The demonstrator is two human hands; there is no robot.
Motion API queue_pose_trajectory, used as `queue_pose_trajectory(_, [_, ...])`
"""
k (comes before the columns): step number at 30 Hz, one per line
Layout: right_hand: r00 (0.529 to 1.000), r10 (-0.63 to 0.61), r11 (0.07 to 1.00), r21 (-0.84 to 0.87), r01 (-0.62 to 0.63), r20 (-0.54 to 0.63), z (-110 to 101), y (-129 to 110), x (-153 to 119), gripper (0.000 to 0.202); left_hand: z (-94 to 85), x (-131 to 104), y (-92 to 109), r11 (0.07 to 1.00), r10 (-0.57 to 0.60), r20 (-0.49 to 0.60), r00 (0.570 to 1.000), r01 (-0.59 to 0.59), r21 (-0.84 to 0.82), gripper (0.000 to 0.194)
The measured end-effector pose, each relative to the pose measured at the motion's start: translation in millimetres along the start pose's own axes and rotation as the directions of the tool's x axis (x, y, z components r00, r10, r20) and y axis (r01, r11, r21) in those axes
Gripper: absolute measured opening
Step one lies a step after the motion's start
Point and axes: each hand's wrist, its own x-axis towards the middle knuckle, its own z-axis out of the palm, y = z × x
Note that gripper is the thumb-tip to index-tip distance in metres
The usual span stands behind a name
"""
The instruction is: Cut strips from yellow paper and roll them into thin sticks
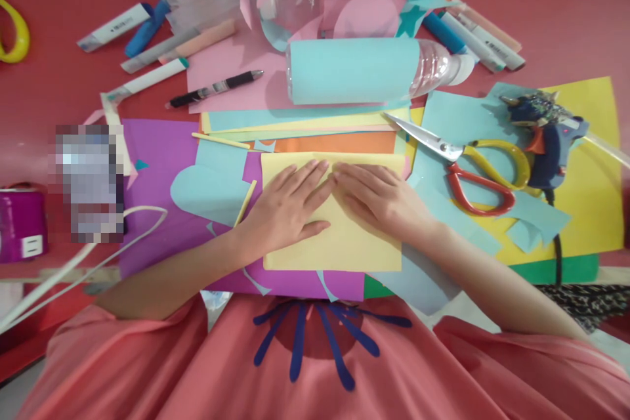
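Both my hands press on a pale yellow sheet of paper, which lies in front of me over purple paper. My left hand rests on its left half, fingers stretched out and the thumb apart. My right hand lies flat on the right half, its fingertips almost meeting those of the left near the sheet's top edge. Just right of the sheet is a pair of scissors with one yellow and one red handle, blades closed. Behind the sheet lies a plastic bottle wrapped in light blue paper.
A glue gun lies at the right on yellow paper. A black pen and several markers are at the back left, with more markers at the back right. Light blue scraps surround the sheet. A pixelated object is at the left.
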Motion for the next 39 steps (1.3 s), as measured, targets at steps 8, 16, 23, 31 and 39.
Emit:
queue_pose_trajectory(8, [0.997, 0.057, 0.990, -0.133, -0.050, 0.050, 6, -4, 6, 0.024, 5.5, 5, -5, 0.995, -0.035, -0.017, 0.999, 0.033, -0.090, 0.071])
queue_pose_trajectory(16, [0.992, 0.012, 0.970, -0.242, 0.019, 0.127, 4, -10, 16, 0.029, 0.9, 8, -5, 0.988, -0.082, 0.007, 0.997, 0.082, -0.127, 0.062])
queue_pose_trajectory(23, [0.983, 0.083, 0.946, -0.322, -0.026, 0.164, -1, -23, 23, 0.028, -5.4, 8, -2, 0.987, -0.135, 0.052, 0.989, 0.139, -0.079, 0.056])
queue_pose_trajectory(31, [0.986, 0.147, 0.910, -0.401, -0.103, 0.079, -14, -19, 15, 0.020, -21.2, 5, -3, 0.982, -0.186, 0.095, 0.978, 0.187, -0.005, 0.051])
queue_pose_trajectory(39, [0.973, 0.218, 0.878, -0.449, -0.164, 0.070, -30, -7, -2, 0.021, -28.7, -6, -6, 0.964, -0.262, 0.110, 0.959, 0.265, -0.006, 0.048])
